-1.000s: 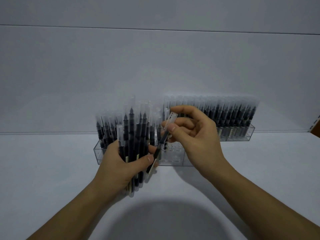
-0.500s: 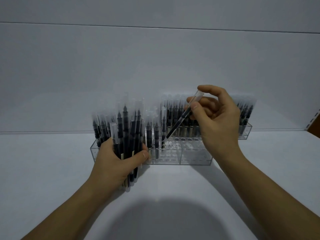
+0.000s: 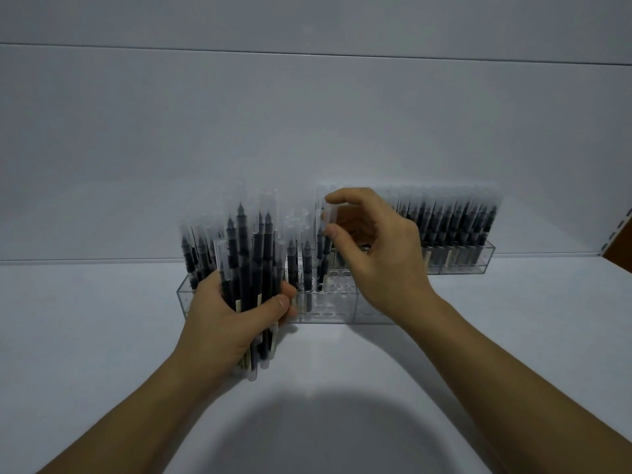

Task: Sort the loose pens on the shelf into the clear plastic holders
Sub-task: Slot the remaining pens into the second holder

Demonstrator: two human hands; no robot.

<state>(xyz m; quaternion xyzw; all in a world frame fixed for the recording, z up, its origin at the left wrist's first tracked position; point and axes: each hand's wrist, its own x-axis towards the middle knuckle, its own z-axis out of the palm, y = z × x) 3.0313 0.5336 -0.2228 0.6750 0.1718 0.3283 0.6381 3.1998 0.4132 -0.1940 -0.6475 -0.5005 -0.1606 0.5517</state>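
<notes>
Head view: upright pen [image 3: 325, 248] in right hand [image 3: 379, 258] pinch at holder [image 3: 328, 311]; bundle [image 3: 249, 254] in left hand [image 3: 225, 319] grip.

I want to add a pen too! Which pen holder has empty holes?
The nearer holder, in front: open holes show beside the right hand. The farther holder behind is packed full.

Left hand [image 3: 232, 319] clenched; right hand [image 3: 379, 265] apparently pinching, wrist raised.
</notes>
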